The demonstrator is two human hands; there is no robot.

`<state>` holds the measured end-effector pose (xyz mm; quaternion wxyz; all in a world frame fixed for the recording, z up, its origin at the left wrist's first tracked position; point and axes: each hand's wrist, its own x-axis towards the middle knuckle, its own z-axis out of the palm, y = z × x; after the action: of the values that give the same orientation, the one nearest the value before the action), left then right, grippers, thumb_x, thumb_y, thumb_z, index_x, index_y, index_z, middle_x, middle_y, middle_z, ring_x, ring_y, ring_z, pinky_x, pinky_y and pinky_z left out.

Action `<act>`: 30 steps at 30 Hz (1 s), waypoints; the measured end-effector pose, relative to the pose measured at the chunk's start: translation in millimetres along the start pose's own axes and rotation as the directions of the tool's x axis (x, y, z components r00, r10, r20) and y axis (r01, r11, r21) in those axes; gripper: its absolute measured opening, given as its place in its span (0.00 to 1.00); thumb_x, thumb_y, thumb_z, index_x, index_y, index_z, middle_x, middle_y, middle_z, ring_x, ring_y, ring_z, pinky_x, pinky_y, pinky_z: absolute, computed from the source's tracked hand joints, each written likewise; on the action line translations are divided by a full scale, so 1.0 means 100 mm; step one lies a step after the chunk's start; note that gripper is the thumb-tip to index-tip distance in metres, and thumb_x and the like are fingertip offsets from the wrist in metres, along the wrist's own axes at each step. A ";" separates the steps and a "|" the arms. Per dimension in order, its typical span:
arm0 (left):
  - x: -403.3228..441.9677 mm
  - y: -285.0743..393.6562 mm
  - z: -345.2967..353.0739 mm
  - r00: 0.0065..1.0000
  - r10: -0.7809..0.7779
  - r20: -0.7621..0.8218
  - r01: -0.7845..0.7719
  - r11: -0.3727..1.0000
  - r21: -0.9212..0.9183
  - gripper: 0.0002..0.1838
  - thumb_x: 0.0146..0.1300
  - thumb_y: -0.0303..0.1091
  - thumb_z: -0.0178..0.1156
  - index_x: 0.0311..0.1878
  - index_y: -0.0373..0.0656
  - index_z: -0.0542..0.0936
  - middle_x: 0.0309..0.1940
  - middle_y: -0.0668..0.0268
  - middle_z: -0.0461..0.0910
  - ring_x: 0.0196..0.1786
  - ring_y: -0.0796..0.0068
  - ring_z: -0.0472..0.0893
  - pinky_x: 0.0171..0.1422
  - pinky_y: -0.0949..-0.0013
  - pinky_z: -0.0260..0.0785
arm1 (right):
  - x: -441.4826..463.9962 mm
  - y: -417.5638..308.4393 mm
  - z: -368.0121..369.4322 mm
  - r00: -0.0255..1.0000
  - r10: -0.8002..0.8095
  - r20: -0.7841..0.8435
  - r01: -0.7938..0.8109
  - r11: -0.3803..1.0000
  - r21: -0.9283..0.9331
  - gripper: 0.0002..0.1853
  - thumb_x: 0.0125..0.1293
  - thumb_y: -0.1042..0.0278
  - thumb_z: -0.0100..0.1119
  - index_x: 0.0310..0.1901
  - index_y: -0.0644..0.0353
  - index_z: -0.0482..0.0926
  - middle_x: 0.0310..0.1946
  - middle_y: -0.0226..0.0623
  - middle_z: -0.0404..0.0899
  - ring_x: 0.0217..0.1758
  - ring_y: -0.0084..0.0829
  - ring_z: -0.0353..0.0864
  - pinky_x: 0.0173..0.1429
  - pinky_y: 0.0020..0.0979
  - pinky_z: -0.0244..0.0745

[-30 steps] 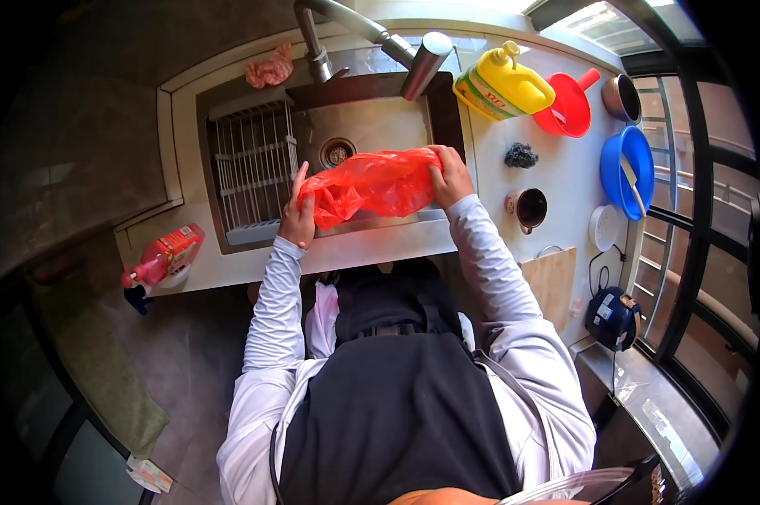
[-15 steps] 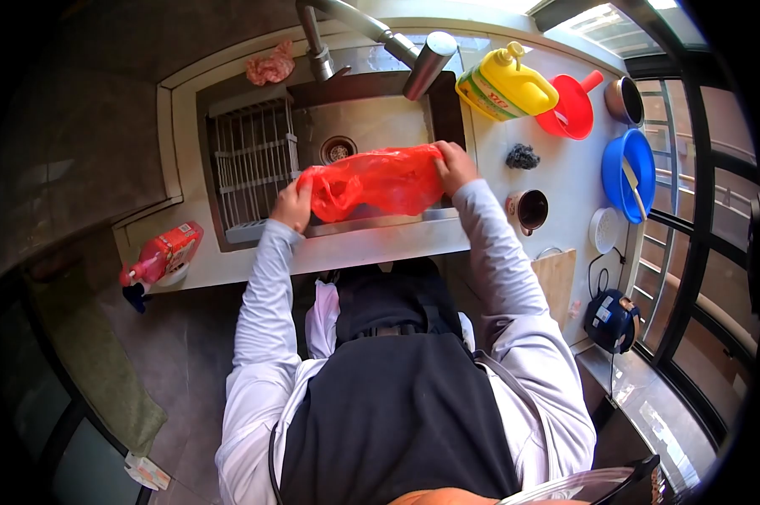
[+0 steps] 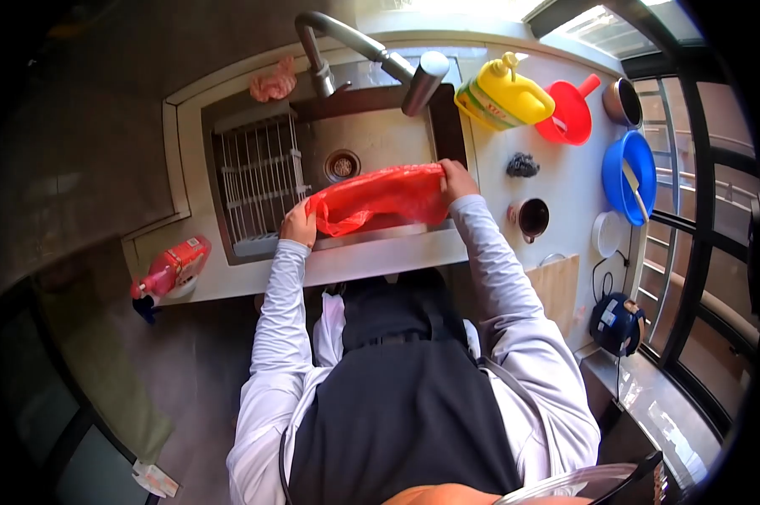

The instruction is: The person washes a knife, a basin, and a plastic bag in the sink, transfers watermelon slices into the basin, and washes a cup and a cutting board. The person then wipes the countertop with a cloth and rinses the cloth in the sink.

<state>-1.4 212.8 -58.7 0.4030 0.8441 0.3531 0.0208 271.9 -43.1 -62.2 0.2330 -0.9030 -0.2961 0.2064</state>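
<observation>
A red plastic bag (image 3: pixel 380 198) is stretched sideways between my two hands, above the front part of the sink (image 3: pixel 367 130). My left hand (image 3: pixel 299 225) is closed on the bag's left end, close to the sink's front edge. At the other end, my right hand (image 3: pixel 458 181) pinches the bag's upper right corner. Whether anything lies inside the bag I cannot tell. Behind it the sink drain (image 3: pixel 342 166) shows, with a dish rack (image 3: pixel 259 181) in the left part of the sink.
A grey faucet (image 3: pixel 424 82) arches over the sink. On the right counter stand a yellow jug (image 3: pixel 503 94), a red dipper (image 3: pixel 568 118), a dark scouring pad (image 3: pixel 523 165), a mug (image 3: pixel 532 219) and a blue basin (image 3: pixel 628 178). A red bottle (image 3: pixel 175 263) is at the left edge.
The bag's bunched middle has been spread flatter and its upper edge pulled straighter. Both hands have come slightly lower in view, still holding its ends.
</observation>
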 end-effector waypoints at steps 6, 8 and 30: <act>0.10 0.42 -0.07 0.999 -0.007 0.054 0.017 0.981 -0.191 0.18 0.66 0.35 0.54 0.54 0.36 0.79 0.42 0.45 0.83 0.49 0.45 0.82 0.53 0.57 0.75 | -0.17 -0.75 -0.33 0.963 -0.205 0.175 0.236 0.954 -0.182 0.61 0.45 0.40 0.76 0.76 0.53 0.50 0.72 0.55 0.55 0.74 0.54 0.58 0.74 0.56 0.56; 0.08 0.77 -0.04 0.994 0.056 0.097 -0.038 0.983 -0.178 0.18 0.66 0.33 0.53 0.55 0.34 0.78 0.43 0.47 0.84 0.49 0.53 0.84 0.55 0.61 0.75 | -0.29 -1.15 -0.27 0.894 -0.400 0.203 0.419 0.906 -0.063 0.66 0.42 0.41 0.78 0.77 0.47 0.43 0.73 0.49 0.54 0.78 0.54 0.51 0.76 0.62 0.47; 0.78 0.07 0.17 0.940 0.227 -0.255 -0.270 0.951 -0.148 0.10 0.66 0.28 0.57 0.46 0.41 0.68 0.49 0.51 0.83 0.52 0.50 0.83 0.56 0.59 0.75 | 0.05 -0.62 -0.74 0.933 -0.251 0.257 -0.138 0.411 0.901 0.21 0.64 0.74 0.65 0.59 0.64 0.75 0.54 0.41 0.80 0.56 0.28 0.79 0.63 0.34 0.75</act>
<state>67.1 246.1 -84.9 0.4276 0.8334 0.2851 0.2032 286.4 -17.8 29.8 0.6341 -0.5674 -0.2043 0.4839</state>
